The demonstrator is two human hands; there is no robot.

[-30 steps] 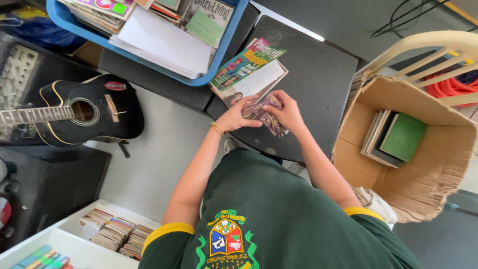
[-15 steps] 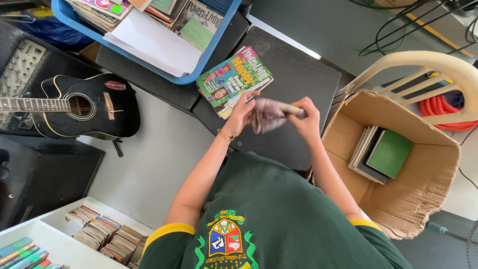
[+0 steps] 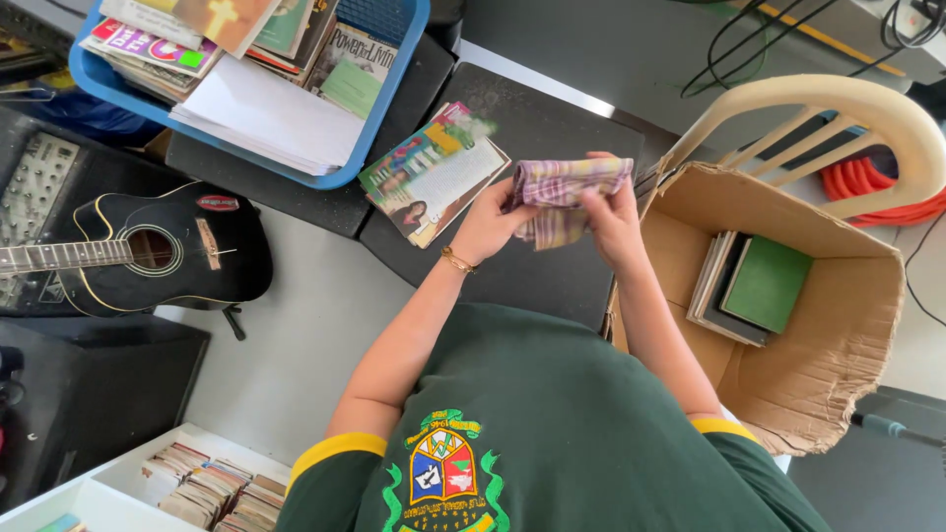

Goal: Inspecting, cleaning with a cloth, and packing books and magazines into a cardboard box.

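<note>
A purple and yellow checked cloth [image 3: 564, 195] is held up over a black table [image 3: 552, 128], partly folded. My left hand [image 3: 488, 225] grips its left end and my right hand [image 3: 611, 219] pinches its right side. Just left of my left hand a small stack of magazines [image 3: 432, 172] lies on the table, its colourful cover uppermost.
A blue basket [image 3: 389, 94] of magazines and papers sits at the top left. A black guitar [image 3: 148, 251] lies on the left. An open cardboard box [image 3: 847, 345] with a green book [image 3: 767, 284] stands on a cream plastic chair [image 3: 838, 108] to the right. A white tray of cards [image 3: 212, 488] is below left.
Both hands have lifted the cloth and spread it wider, moving it up and to the right. The view has shifted slightly.
</note>
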